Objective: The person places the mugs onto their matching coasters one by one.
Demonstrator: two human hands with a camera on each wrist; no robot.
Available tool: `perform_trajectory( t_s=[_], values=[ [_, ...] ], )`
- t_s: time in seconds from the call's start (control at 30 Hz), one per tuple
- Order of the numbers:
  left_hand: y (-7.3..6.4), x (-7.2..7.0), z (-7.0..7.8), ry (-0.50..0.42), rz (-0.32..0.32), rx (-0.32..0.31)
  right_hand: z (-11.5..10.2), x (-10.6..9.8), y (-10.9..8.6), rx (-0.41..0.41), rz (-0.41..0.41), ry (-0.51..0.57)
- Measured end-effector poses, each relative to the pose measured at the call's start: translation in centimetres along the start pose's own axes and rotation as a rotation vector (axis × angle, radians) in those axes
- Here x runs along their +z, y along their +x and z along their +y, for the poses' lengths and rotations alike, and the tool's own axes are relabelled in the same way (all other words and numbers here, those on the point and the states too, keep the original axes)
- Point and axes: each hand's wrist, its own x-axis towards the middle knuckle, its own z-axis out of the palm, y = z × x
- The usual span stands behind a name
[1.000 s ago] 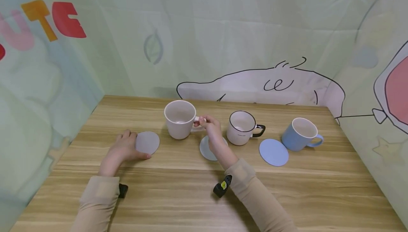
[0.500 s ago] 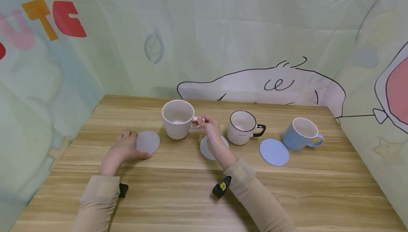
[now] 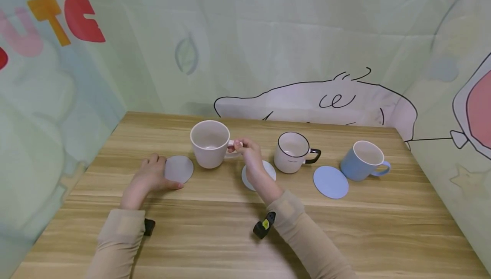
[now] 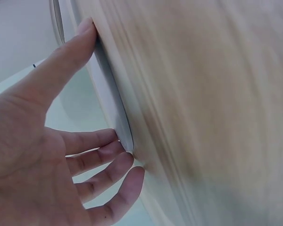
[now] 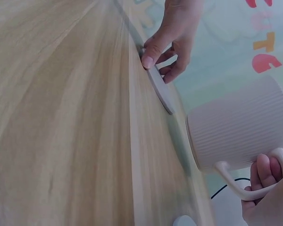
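My right hand (image 3: pixel 251 155) grips the handle of a large white mug (image 3: pixel 209 147); the right wrist view shows the ribbed side of this mug (image 5: pixel 240 125), raised off the table with its base facing the tabletop. On the left, my left hand (image 3: pixel 150 176) holds a round light-grey coaster (image 3: pixel 179 169) by its edge, thumb at the near side. In the left wrist view its fingertips curve at the far rim of that coaster (image 4: pixel 111 92). The coaster lies flat, just left of the mug. Under my right wrist, a pale coaster (image 3: pixel 271 170) is partly hidden.
A white mug with a black rim (image 3: pixel 290 155) stands right of my right hand. Beyond it are a blue coaster (image 3: pixel 330 182) and a blue mug (image 3: pixel 358 162). A printed cloth backdrop (image 3: pixel 161 70) borders the wooden table (image 3: pixel 207 236).
The large white mug, held by its handle in my right hand, has shifted slightly left toward the grey coaster. My left hand stays at the coaster.
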Motion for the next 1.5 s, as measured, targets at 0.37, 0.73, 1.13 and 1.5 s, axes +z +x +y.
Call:
perform_trajectory(
  t_s=[0.37, 0.73, 1.13, 1.5],
  values=[
    [0.0, 0.1, -0.1, -0.003, 0.005, 0.001, 0.3, 0.4, -0.4, 0.021, -0.013, 0.006],
    [-0.2, -0.1, -0.1, -0.013, -0.013, -0.014, 0.4, 1.1, -0.6, 0.001, -0.042, -0.008],
    [-0.3, 0.0, 0.2, -0.034, 0.027, 0.001, 0.4, 1.9, -0.6, -0.015, -0.067, 0.005],
    [-0.5, -0.1, 0.3, -0.056, 0.024, -0.025, 0.7, 2.9, -0.9, 0.006, -0.071, 0.025]
  ],
)
